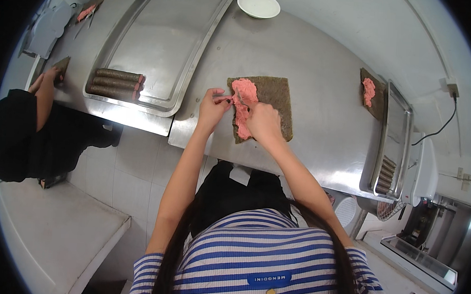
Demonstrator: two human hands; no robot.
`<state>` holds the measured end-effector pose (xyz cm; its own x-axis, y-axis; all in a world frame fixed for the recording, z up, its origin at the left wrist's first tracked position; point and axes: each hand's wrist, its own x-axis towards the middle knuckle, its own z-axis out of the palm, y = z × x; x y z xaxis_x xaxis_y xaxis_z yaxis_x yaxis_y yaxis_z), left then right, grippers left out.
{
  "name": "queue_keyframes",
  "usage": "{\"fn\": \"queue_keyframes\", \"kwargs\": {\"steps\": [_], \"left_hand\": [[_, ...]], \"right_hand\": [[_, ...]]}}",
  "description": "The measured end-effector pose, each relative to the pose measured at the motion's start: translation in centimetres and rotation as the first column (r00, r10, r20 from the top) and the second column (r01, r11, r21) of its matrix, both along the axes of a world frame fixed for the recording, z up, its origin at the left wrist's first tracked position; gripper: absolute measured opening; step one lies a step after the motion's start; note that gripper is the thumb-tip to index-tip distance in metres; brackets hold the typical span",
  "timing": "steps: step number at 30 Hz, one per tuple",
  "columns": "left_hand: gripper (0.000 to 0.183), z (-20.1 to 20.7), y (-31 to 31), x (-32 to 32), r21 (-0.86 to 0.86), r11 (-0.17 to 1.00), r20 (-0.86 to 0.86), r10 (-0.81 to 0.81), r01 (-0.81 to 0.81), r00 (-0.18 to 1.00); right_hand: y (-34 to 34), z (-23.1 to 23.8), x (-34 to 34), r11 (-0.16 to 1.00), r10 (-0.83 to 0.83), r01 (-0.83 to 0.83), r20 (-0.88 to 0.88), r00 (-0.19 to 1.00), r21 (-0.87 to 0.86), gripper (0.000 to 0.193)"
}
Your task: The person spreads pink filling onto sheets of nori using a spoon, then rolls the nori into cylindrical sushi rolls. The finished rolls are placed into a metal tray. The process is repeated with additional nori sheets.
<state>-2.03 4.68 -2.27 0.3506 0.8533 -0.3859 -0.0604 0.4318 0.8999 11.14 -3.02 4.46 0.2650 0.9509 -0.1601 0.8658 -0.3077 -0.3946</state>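
A dark green seaweed sheet point(276, 104) lies flat on the steel table before me. Pink paste point(243, 127) runs in a thick band along its left part. My left hand point(212, 111) is at the sheet's left edge, fingers pinched together beside the paste; what they hold, if anything, is too small to make out. Over the paste, my right hand point(264, 122) is closed on a thin metal utensil point(239, 97), mostly covered by the fingers. Its tip touches the paste near the left fingertips.
To the left, a large steel tray point(166, 37) holds dark seaweed rolls point(116, 82). A white bowl point(259, 5) stands at the back. Another pasted sheet point(375, 96) and a tray of rolls point(386, 175) lie right. At far left a co-worker's hand point(47, 77) handles a seaweed piece.
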Motion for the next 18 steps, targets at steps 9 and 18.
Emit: {"fn": "queue_keyframes", "kwargs": {"steps": [9,18], "left_hand": [[0.039,0.2,0.6,0.2,-0.012,0.999,0.039,0.031,-0.031,0.999],[0.039,-0.2,0.9,0.5,-0.011,0.999,0.073,0.039,-0.038,0.997]], "right_hand": [[0.8,2.3,7.0,0.969,0.222,-0.236,0.161,0.962,0.078,0.028],[1.1,1.0,3.6,0.998,0.045,-0.04,0.118,0.992,-0.048,0.017]]}}
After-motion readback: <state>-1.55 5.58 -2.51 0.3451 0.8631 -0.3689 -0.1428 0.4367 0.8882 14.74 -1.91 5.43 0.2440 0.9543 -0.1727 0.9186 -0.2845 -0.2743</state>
